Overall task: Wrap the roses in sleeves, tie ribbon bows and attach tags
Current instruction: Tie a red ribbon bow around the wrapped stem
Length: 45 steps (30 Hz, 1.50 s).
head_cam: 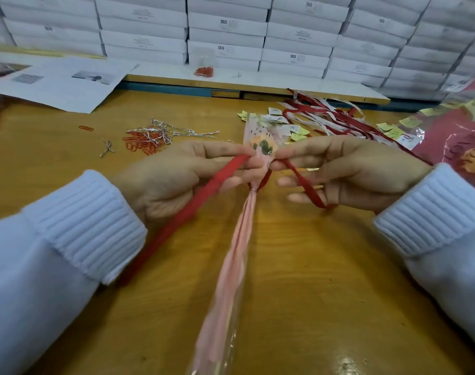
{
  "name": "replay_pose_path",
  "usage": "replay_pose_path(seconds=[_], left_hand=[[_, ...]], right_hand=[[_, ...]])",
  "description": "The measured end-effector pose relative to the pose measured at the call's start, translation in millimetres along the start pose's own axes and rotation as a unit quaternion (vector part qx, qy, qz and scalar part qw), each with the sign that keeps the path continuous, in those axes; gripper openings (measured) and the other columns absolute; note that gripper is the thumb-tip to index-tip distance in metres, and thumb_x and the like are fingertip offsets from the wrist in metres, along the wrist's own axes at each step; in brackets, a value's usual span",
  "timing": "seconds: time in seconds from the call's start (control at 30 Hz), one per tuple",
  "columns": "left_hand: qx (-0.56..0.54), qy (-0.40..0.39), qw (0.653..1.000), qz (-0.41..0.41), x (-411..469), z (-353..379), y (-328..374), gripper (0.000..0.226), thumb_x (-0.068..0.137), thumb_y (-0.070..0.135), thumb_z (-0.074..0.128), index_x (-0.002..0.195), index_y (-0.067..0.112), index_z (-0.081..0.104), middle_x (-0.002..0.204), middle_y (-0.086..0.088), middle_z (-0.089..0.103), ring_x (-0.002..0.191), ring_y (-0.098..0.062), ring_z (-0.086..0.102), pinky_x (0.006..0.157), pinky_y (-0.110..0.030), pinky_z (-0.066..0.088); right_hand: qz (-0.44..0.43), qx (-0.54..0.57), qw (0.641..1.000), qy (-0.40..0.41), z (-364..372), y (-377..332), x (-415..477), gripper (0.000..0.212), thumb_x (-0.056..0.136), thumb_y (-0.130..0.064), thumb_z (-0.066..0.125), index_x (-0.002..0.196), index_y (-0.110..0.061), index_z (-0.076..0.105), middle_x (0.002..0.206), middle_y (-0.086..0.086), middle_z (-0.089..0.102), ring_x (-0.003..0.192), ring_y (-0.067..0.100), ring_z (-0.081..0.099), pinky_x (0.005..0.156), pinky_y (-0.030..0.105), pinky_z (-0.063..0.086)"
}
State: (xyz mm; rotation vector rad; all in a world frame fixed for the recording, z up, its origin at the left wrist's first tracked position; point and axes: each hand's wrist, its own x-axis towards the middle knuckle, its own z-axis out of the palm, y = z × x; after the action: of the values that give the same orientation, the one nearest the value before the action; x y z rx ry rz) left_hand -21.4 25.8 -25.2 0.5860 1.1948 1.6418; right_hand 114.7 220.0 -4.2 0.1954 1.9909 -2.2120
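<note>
A rose in a pink and clear sleeve [231, 266] lies lengthwise on the wooden table [325, 280], its gathered part between my hands. A red ribbon [187, 212] loops round the sleeve there. My left hand [182, 174] pinches the ribbon's left end against the sleeve, and that end trails down toward my left sleeve cuff. My right hand [347, 171] pinches the ribbon's right end, which runs across its fingers. The sleeve's far end [260, 142] shows orange and green print.
Red paper clips [141, 143] and silver twist ties [166, 131] lie at the left. Loose red and white ribbons [325, 115] and yellow tags [387, 128] lie at the right, beside pink sleeves [452, 136]. Printed sheets [60, 82] and stacked white boxes [225, 31] stand behind.
</note>
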Motion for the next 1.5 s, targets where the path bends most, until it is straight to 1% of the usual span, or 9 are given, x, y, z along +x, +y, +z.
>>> replay_pose_path(seconds=[0.27,0.5,0.6,0.77,1.0,1.13,1.23,1.4,1.5], left_hand=[[0.227,0.092,0.962,0.124,4,9,-14,0.011,0.078,0.017,0.066,0.072,0.014,0.075,0.066,0.000,0.068,0.051,-0.006,0.057,0.046,-0.017,0.048],[0.285,0.086,0.941,0.162,7,13,-18,0.018,0.084,0.027,0.062,0.078,0.017,0.075,0.078,-0.014,0.067,0.061,-0.018,0.047,0.048,-0.021,0.038],[0.291,0.047,0.943,0.155,8,16,-21,0.013,0.090,0.017,0.059,0.085,0.013,0.070,0.067,0.002,0.069,0.052,-0.006,0.053,0.045,-0.016,0.040],[0.285,0.032,0.946,0.150,10,14,-23,0.027,0.090,0.006,0.059,0.115,0.016,0.061,0.080,-0.010,0.071,0.059,-0.012,0.060,0.050,-0.019,0.046],[0.300,0.083,0.935,0.170,12,14,-23,0.011,0.091,0.010,0.058,0.092,0.011,0.069,0.060,0.007,0.065,0.055,-0.006,0.054,0.058,-0.026,0.042],[0.302,0.076,0.935,0.171,10,16,-22,0.011,0.091,0.013,0.059,0.088,0.015,0.069,0.058,0.009,0.063,0.053,-0.005,0.052,0.054,-0.022,0.040],[0.292,0.063,0.939,0.172,9,16,-21,0.013,0.091,0.014,0.058,0.084,0.016,0.069,0.058,0.009,0.061,0.057,-0.011,0.050,0.054,-0.023,0.041],[0.237,0.023,0.957,0.167,9,14,-21,0.007,0.083,0.016,0.062,0.081,0.013,0.068,0.073,-0.015,0.055,0.058,-0.019,0.047,0.059,-0.028,0.043],[0.220,-0.019,0.961,0.169,8,13,-20,0.012,0.073,0.022,0.063,0.077,0.013,0.070,0.069,-0.009,0.057,0.059,-0.015,0.047,0.057,-0.023,0.044]], right_hand=[[-0.121,-0.171,0.971,0.117,24,1,2,0.020,0.063,-0.014,0.068,0.082,-0.011,0.074,0.075,0.007,0.073,0.070,0.014,0.071,0.055,0.018,0.055],[-0.153,-0.248,0.941,0.170,31,-1,6,0.022,0.079,-0.035,0.059,0.078,-0.017,0.073,0.060,0.004,0.055,0.052,0.010,0.048,0.050,0.017,0.045],[-0.165,-0.221,0.948,0.161,32,1,9,0.018,0.092,-0.018,0.054,0.089,-0.010,0.069,0.067,0.002,0.062,0.055,0.009,0.053,0.053,0.018,0.047],[-0.172,-0.215,0.956,0.098,35,4,11,0.026,0.081,-0.020,0.059,0.105,-0.012,0.066,0.088,0.003,0.072,0.073,0.012,0.066,0.062,0.021,0.051],[-0.167,-0.295,0.912,0.230,32,7,15,0.038,0.087,0.002,0.059,0.115,-0.023,0.058,0.090,-0.004,0.071,0.062,0.005,0.062,0.059,0.021,0.052],[-0.048,-0.365,0.918,0.149,34,15,20,0.047,0.081,-0.001,0.067,0.121,-0.024,0.055,0.105,-0.005,0.069,0.075,0.025,0.068,0.072,0.038,0.057],[-0.084,-0.376,0.912,0.142,39,17,23,0.045,0.080,-0.005,0.071,0.119,-0.022,0.056,0.099,-0.001,0.071,0.081,0.020,0.068,0.079,0.037,0.057],[-0.114,-0.510,0.839,0.154,43,21,28,0.042,0.075,-0.019,0.076,0.112,-0.019,0.058,0.098,0.003,0.066,0.086,0.022,0.063,0.077,0.039,0.052],[-0.111,-0.529,0.826,0.160,41,20,28,0.034,0.076,-0.019,0.075,0.107,-0.015,0.060,0.095,0.001,0.063,0.083,0.018,0.060,0.078,0.039,0.051]])
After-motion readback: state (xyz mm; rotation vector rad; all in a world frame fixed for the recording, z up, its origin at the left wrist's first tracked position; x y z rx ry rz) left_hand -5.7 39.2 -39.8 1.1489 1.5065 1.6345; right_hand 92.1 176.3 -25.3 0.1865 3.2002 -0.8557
